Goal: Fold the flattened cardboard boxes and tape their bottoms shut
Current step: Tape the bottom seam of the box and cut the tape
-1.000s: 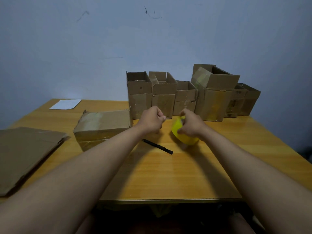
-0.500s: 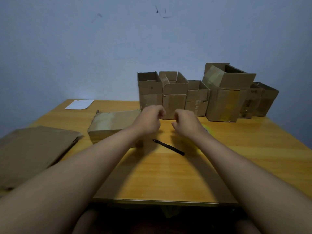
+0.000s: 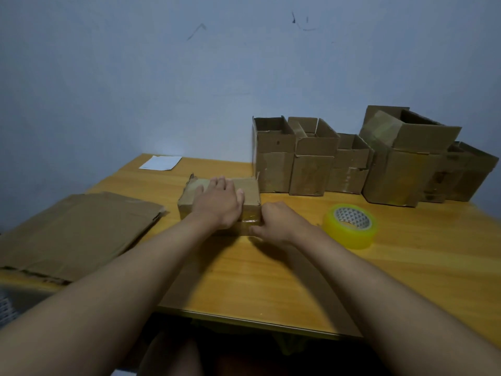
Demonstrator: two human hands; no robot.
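The small box (image 3: pixel 249 191) sits upside down on the table (image 3: pixel 271 280), left of the tape roll (image 3: pixel 349 226); the left hand (image 3: pixel 217 204) lies flat on top, released; the right hand (image 3: pixel 276 223) presses the near corner, grip unclear; she should rub the tape down hard.

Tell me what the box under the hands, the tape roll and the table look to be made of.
Box: brown cardboard, matte, with ragged torn flap edges; a glossy strip on its near side looks like tape.
Tape roll: clear yellowish plastic film, shiny, wound on a white printed core, probably card.
Table: wood or wood-look laminate, orange-toned, with visible grain lines and a smooth sheen; which one cannot be told.
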